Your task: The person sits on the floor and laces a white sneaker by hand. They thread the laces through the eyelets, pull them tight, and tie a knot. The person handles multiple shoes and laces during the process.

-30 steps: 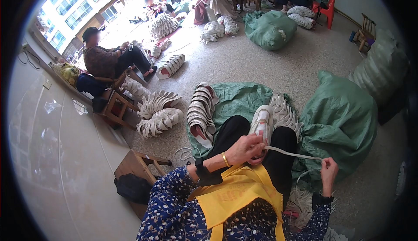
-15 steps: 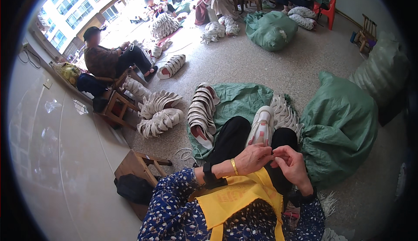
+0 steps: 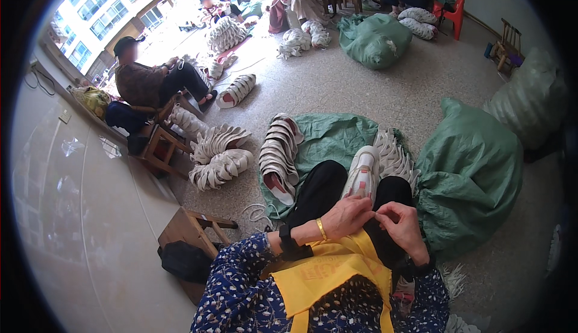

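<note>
While white shoe [image 3: 363,167] lies between knees [image 3: 394,191], left hand [image 3: 344,217] and right hand [image 3: 402,227] nearly meet at near end, fingers [image 3: 390,209] pinched, hold too hidden to tell; handwork seems unfinished, remainder unclear.

The person wears a dark blue top [image 3: 235,294] with long sleeves [image 3: 430,300] scattered with small white flowers, and over it a bright yellow apron [image 3: 328,273] with faint orange-red print across the front and two yellow straps [image 3: 300,322]. Behind the bare left hand [image 3: 348,217] come a gold-coloured bracelet [image 3: 323,229] and a watch-like black band [image 3: 288,238], while a black cuff [image 3: 422,267] circles the wrist behind the bare right hand [image 3: 403,230]. The trousers [image 3: 314,194] are plain black
</note>
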Motion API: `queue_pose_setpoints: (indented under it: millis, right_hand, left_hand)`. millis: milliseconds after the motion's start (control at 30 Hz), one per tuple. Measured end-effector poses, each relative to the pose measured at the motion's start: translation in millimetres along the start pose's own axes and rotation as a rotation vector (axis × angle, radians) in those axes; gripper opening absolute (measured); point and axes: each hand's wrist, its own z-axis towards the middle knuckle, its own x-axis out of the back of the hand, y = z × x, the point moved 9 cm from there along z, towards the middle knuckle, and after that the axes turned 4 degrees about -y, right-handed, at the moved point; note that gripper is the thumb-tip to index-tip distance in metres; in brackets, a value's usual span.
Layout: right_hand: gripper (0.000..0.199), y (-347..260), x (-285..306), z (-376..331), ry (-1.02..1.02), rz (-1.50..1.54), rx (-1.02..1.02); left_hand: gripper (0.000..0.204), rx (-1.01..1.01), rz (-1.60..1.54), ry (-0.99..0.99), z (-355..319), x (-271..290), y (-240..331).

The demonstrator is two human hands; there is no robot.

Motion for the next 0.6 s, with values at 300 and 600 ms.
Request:
queue_pose_setpoints:
  millis: [300, 600]
  right_hand:
    - [0.009, 5, -2, 21, 0.147, -0.252, 0.206]
    - [0.007, -9, -21, 21, 0.155, -0.480, 0.510]
  left_hand:
    - [0.025, 0.096, 0.251, 0.288, -8, 34, -50]
    - [0.025, 0.089, 0.325, 0.273, -2, 25, -63]
